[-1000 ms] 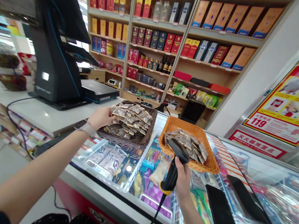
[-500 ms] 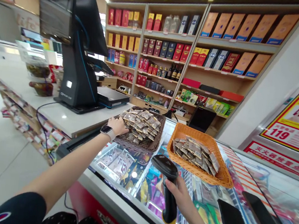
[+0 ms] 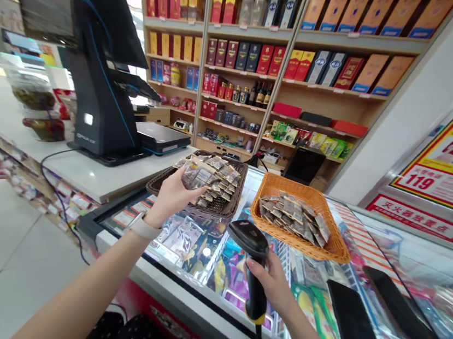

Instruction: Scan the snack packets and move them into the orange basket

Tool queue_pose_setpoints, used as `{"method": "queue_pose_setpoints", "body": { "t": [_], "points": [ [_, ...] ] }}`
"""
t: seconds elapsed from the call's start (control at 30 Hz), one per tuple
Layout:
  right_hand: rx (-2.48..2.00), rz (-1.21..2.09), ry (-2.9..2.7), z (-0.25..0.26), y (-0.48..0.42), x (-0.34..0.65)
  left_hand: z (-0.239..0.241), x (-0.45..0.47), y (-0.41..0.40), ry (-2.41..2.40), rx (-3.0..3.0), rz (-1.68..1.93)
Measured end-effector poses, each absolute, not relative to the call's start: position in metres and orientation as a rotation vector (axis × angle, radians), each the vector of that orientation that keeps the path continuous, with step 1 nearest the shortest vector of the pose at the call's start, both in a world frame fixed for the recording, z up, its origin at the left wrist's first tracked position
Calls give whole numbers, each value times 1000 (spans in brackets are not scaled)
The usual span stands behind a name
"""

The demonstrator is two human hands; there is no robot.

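Note:
My left hand (image 3: 176, 193) is closed on a small clear packet (image 3: 197, 176) with dark contents, lifted over the near left part of the dark brown wicker basket (image 3: 233, 206). That basket holds a heap of similar packets (image 3: 223, 180). In my right hand (image 3: 271, 279) is a black barcode scanner (image 3: 254, 261) with a yellow band at its base and a cable hanging down. Its head points up and left, above the glass counter. Behind the scanner, to the right, an orange wicker basket (image 3: 336, 251) has a smaller pile of packets (image 3: 295, 216).
Left stands a black till with screens (image 3: 105, 77) on a white counter (image 3: 126, 179), beside a flat scale (image 3: 162, 137). Two black phone-like slabs (image 3: 355, 328) lie at right on the glass freezer top (image 3: 218, 240). Shelves of boxes (image 3: 244, 56) line the back wall.
My left hand has turned and come up from the heap in the brown basket, now with a packet in its fingers. The scanner stays in my right hand. The view has shifted slightly.

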State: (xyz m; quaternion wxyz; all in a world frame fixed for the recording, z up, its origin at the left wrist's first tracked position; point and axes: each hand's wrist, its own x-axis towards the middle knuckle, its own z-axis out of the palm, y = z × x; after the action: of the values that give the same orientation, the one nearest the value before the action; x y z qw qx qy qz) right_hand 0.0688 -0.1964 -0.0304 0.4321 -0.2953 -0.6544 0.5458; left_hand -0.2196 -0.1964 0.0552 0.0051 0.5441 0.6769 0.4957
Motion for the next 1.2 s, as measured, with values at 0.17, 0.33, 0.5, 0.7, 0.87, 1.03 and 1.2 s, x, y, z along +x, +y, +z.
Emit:
{"method": "queue_pose_setpoints", "body": {
  "t": [0.17, 0.33, 0.5, 0.7, 0.87, 1.03, 1.2],
  "points": [
    [-741, 1330, -1604, -29, -197, 71, 31, -185, -170, 1591, 1632, 1623],
    [-774, 1293, -1602, -19, -199, 73, 13, -162, -159, 1553, 1544, 1818],
    [-773, 1268, -1692, -14, -203, 71, 4, -155, -164, 1680, 1621, 1848],
    [-805, 1252, -1707, -15, -208, 67, 0, -152, -168, 1844, 1602, 1893],
    [-770, 1270, -1742, -17, -207, 67, -1, -153, -167, 1826, 1635, 1906],
    [-785, 1281, -1724, -19, -206, 69, -3, -154, -167, 1850, 1621, 1879],
    [-789, 1279, -1715, -20, -206, 69, -3, -154, -167, 1840, 1633, 1890]
  ]
}}
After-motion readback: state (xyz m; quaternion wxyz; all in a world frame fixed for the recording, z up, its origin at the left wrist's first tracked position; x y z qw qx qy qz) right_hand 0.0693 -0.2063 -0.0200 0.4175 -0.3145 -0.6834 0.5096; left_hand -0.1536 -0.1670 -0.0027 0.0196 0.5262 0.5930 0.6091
